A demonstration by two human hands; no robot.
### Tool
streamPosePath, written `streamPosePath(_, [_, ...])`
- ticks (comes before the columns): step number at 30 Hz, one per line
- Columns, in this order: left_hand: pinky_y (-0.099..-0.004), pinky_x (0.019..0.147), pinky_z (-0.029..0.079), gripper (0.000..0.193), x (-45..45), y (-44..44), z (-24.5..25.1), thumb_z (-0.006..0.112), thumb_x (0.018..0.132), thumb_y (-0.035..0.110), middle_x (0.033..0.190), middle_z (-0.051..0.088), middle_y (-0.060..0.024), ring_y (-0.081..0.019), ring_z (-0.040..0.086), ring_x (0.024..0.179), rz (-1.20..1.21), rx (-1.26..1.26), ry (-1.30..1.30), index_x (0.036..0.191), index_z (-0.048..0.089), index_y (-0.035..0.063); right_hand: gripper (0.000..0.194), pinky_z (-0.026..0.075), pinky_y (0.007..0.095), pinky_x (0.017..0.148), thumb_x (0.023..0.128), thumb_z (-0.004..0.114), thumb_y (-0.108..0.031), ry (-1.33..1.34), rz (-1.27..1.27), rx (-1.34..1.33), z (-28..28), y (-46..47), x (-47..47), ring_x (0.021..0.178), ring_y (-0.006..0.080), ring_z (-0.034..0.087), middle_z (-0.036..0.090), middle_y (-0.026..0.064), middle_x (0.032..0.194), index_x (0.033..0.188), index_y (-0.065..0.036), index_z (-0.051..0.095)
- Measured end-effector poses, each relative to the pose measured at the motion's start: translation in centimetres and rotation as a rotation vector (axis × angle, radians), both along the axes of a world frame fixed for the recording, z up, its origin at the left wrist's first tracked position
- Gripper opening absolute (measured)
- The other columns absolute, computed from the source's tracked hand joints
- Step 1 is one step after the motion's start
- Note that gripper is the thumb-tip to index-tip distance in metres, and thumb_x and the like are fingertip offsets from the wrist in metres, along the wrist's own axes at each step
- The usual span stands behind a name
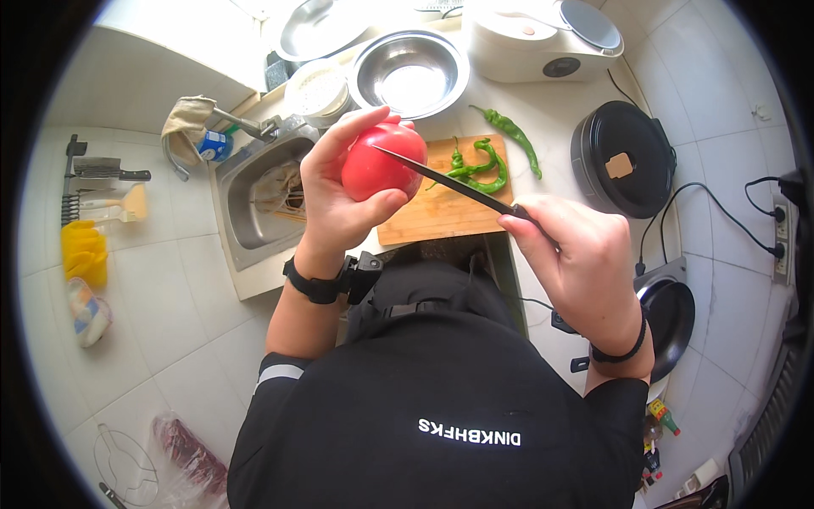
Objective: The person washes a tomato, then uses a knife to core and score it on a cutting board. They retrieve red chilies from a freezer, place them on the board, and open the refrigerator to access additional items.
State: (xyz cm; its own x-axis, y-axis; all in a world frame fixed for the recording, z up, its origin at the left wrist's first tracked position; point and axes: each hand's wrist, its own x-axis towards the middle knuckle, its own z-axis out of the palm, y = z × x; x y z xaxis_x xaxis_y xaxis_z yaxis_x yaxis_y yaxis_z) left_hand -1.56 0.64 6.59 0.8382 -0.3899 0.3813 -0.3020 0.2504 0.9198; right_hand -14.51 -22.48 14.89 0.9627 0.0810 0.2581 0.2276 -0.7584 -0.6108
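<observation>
A large red tomato (384,161) is held up in my left hand (337,184), above the left part of a wooden cutting board (439,213). My right hand (572,254) grips the handle of a narrow dark-bladed knife (455,184). The blade points up and left, its tip over the tomato's skin; whether it has pierced the skin I cannot tell. Several green chili peppers (486,186) lie curled on the board's right half. Another long green pepper (516,135) rests on the countertop beside the board.
On the left is a steel sink (245,223) with a plastic bag inside. Behind the board stands a steel basin (410,73), with a white appliance (540,44) farther right. A round black cooker (626,159) and a frying pan (668,324) occupy the right side. Knives (102,169) hang at the left wall.
</observation>
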Motion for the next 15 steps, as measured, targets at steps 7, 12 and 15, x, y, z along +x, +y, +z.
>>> streamPosePath(7, [-0.0380, 0.098, 0.056, 0.078, 0.0, -0.3, -0.2, 0.091, 0.074, 0.030, 0.125, 0.067, -0.0169, -0.0254, 0.066, 0.117, 0.033, -0.026, 0.028, 0.136, 0.059, -0.0036, 0.019, 0.045, 0.0382, 0.050, 0.093, 0.073, -0.026, -0.047, -0.041, -0.139, -1.2, 0.3, -0.5, 0.057, 0.0288, 0.062, 0.064, 0.0078, 0.070, 0.093, -0.008, 0.069])
streamPosePath(12, [-0.0432, 0.099, 0.057, 0.074, -0.1, -0.8, -0.4, 0.087, 0.079, 0.026, 0.128, 0.062, -0.0182, -0.0290, 0.064, 0.119, -0.004, -0.162, 0.120, 0.139, 0.055, -0.0035, 0.017, 0.047, 0.0377, 0.051, 0.092, 0.074, -0.023, -0.072, -0.059, -0.109, -2.9, 0.2, -1.2, 0.058, 0.0282, 0.063, 0.064, 0.0076, 0.070, 0.097, -0.007, 0.070])
streamPosePath(15, [-0.0489, 0.100, 0.057, 0.071, -0.3, -1.7, -0.5, 0.082, 0.083, 0.022, 0.132, 0.057, -0.0187, -0.0321, 0.062, 0.121, 0.009, -0.383, 0.308, 0.141, 0.051, -0.0026, 0.016, 0.047, 0.0377, 0.052, 0.093, 0.074, -0.021, -0.131, -0.091, -0.014, -4.9, 0.9, -0.5, 0.059, 0.0286, 0.064, 0.065, 0.0083, 0.072, 0.098, -0.006, 0.070])
